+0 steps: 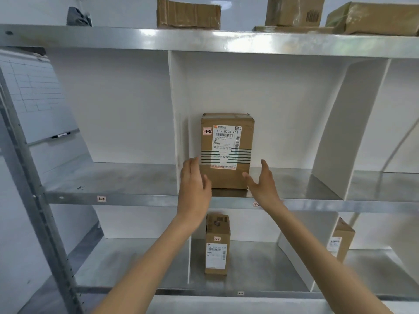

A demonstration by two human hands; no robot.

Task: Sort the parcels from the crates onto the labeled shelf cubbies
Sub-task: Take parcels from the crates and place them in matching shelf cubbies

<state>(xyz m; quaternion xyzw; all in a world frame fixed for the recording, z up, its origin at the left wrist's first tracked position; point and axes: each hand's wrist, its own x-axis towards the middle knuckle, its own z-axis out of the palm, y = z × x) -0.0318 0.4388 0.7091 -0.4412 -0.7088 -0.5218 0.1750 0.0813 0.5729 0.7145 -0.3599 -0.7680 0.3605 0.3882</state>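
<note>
Middle cubby: a brown parcel [226,177] is displaying a white shipping label [226,141] reading "507 N705 A64". A lower number on it, beginning "26223", is running under green stripes, and the finer print is proving too small to read. A handwritten tag [207,131] at the parcel's upper left is reading "1-2". On the shelf edge [140,200] below, the left sticker [101,198] is reading "1-1", while the second sticker [256,203], partly covered, is showing only "1-". In the cubby beneath, a smaller parcel [216,266] is wearing a small tag [217,239] reading "2-2".
</note>
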